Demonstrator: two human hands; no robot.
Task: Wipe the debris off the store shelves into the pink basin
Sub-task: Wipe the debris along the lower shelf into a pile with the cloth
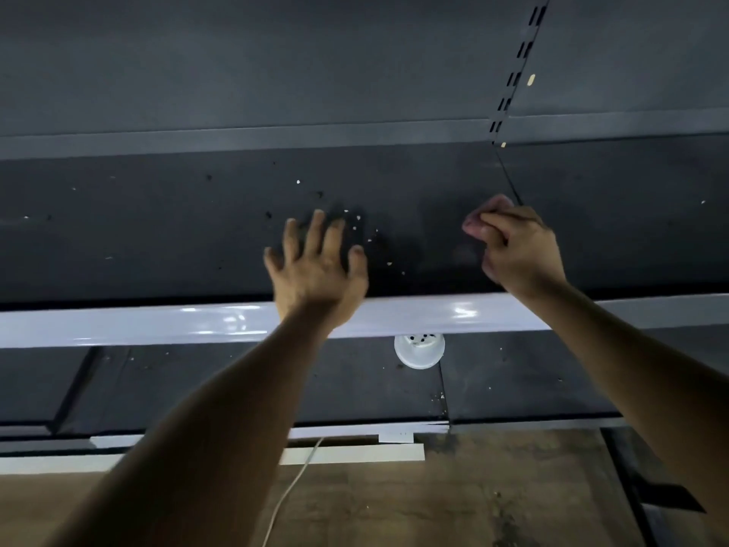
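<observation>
Debris (pixel 357 227) specks the dark shelf (pixel 157 230) at frame centre beside the left hand (pixel 315 266), fingers spread, while the right hand (pixel 520 250) grips a pinkish cloth (pixel 493 203); a pale basin (pixel 419 351), possibly pink, sits below.

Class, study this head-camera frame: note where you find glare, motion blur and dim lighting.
Head view: glare sits on the glossy white shelf-edge strip; the open left hand is motion-blurred, while the right hand gripping a pinkish cloth looks sharper; the dark grey shelf is dimly lit.
</observation>
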